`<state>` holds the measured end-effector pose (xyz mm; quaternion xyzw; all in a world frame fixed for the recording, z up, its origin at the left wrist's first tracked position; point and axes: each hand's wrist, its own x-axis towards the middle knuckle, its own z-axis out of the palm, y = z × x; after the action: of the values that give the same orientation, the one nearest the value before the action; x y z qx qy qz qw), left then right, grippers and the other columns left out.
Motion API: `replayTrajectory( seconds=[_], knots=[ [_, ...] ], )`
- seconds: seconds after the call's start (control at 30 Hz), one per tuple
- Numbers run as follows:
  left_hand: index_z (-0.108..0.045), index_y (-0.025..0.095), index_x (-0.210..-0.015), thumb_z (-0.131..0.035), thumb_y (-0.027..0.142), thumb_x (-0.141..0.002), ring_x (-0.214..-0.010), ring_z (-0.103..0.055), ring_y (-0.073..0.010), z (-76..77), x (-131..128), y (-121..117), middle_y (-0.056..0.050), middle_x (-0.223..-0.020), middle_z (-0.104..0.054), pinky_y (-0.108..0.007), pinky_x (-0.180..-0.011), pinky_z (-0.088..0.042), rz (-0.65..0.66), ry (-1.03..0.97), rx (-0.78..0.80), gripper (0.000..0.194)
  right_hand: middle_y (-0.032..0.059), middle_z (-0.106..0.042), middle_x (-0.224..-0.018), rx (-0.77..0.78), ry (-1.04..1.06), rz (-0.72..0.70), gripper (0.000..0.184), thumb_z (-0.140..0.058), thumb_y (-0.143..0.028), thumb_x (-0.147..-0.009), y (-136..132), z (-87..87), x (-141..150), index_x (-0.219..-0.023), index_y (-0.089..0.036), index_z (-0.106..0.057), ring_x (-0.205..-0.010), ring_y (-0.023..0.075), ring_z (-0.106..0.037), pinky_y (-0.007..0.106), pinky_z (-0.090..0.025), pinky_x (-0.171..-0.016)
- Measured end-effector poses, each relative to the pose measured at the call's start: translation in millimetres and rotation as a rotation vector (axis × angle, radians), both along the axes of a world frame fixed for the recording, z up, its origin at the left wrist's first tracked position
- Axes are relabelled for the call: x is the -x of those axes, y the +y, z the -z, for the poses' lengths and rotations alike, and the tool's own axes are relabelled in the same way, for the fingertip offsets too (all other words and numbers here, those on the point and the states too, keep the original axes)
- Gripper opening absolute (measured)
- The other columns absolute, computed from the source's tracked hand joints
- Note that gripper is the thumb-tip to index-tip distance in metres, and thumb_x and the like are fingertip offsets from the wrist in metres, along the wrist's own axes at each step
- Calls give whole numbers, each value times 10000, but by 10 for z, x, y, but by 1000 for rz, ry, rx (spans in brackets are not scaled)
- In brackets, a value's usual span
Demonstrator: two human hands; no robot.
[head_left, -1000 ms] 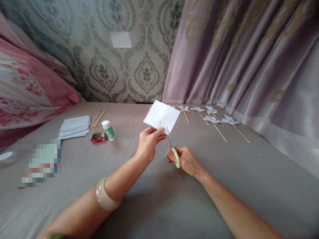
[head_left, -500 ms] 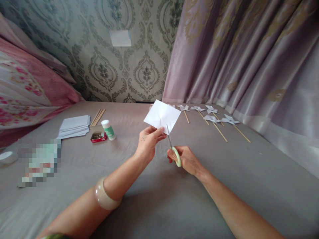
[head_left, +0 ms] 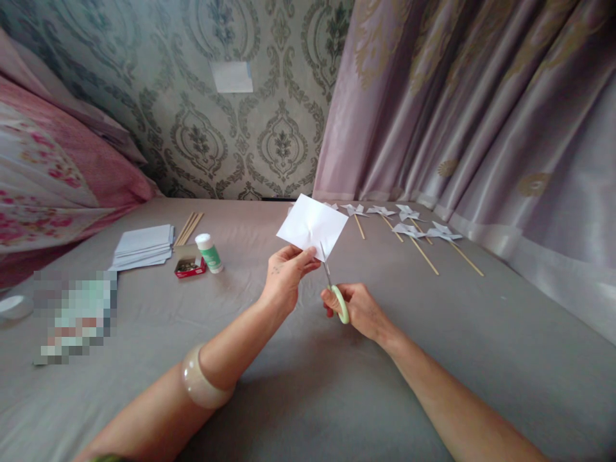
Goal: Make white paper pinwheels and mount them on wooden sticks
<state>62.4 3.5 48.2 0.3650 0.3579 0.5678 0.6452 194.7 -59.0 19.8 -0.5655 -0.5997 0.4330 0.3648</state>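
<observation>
My left hand (head_left: 287, 276) pinches the lower corner of a white square of paper (head_left: 312, 226) and holds it up above the grey bedsheet (head_left: 298, 385). My right hand (head_left: 357, 309) grips green-handled scissors (head_left: 333, 286), whose blades point up into the paper's bottom edge beside my left thumb. A pale bangle (head_left: 201, 384) sits on my left forearm.
A stack of white paper sheets (head_left: 143, 246), wooden sticks (head_left: 189, 226), a small red box (head_left: 190, 265) and a white glue bottle (head_left: 210, 252) lie to the left. Several finished paper pinwheels on sticks (head_left: 409, 231) lie at the right by the curtain (head_left: 481, 115). Pink bedding (head_left: 52, 173) is on the left.
Almost nothing has moved. The scissors and paper stay in the same place, with only a slight shift of the blades at the paper's edge.
</observation>
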Motion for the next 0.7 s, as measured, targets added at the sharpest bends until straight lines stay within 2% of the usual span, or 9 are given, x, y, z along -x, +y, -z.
replayTrajectory(
  seconds=[0.53,0.7],
  knots=[
    [-630,110,-646,-763,198,-563,-560,-581,-98,-19,9,-2,-16,-631,-620,-266,-649,-498,-1,2,-11,179,-19,-489,-474,13,5,64,490,-623,-609,-696,14,30,20,-520,-158,-546,-461,85,-392,234,-292,-470],
    [-630,113,-654,-770,203,-565,-568,-581,-101,-24,11,-2,-19,-640,-622,-271,-653,-494,4,2,-15,189,-15,-508,-474,1,0,84,477,-632,-590,-697,22,39,23,-510,-160,-546,-466,90,-411,235,-312,-479]
  ],
)
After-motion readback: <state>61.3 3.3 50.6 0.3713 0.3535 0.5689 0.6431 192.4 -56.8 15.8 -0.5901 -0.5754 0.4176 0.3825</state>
